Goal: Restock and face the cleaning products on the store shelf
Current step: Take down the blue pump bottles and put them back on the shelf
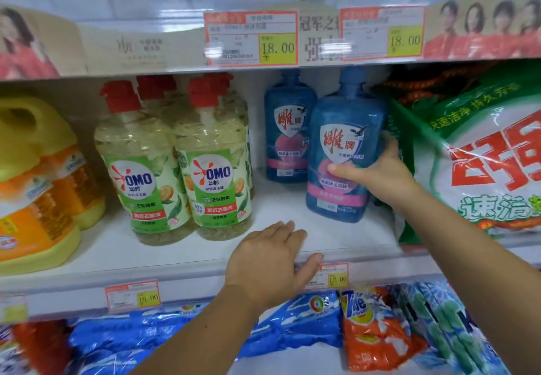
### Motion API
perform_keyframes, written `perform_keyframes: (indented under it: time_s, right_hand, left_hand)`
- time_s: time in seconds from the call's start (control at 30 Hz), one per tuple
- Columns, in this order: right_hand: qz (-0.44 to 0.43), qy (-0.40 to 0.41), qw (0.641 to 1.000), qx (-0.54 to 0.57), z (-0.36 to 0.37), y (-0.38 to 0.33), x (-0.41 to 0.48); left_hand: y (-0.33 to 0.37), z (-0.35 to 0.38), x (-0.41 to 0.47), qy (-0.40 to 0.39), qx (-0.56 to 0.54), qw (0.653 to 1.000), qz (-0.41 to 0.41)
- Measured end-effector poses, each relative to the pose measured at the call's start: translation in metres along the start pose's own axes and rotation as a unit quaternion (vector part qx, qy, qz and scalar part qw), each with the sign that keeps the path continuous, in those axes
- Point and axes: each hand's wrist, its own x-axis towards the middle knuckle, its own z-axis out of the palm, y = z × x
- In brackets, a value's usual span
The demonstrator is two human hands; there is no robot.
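Nearest, the left hand lies flat and holds nothing, its fingers straight on the shelf lip, below and left of the front bottle. The right hand wraps that bottle from its right side, thumb across the label. The bottle's long axis is near vertical, label forward. 1 more bottle stands behind it, to its left.
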Motion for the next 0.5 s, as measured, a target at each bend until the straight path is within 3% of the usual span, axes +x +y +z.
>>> perform_keyframes:
  time_s: [0.13,0.2,0.3,0.5]
  right_hand:
    - [-0.035,-0.003,0.999,0.002,0.002,-0.010,-0.016]
    - [-0.040,0.008,0.999,0.013,0.003,-0.010,-0.026]
    - [-0.058,-0.035,0.997,0.021,-0.003,-0.017,-0.046]
    - [-0.165,-0.064,0.984,-0.002,0.007,-0.037,-0.106]
  left_hand:
    - [0.000,-0.007,-0.002,0.022,-0.024,0.999,-0.015]
    - [0.002,-0.017,-0.003,0.030,-0.090,0.993,-0.064]
    - [-0.001,-0.026,-0.009,0.087,-0.288,0.939,-0.170]
    - [-0.005,-0.046,-0.045,0.075,-0.401,0.895,-0.178]
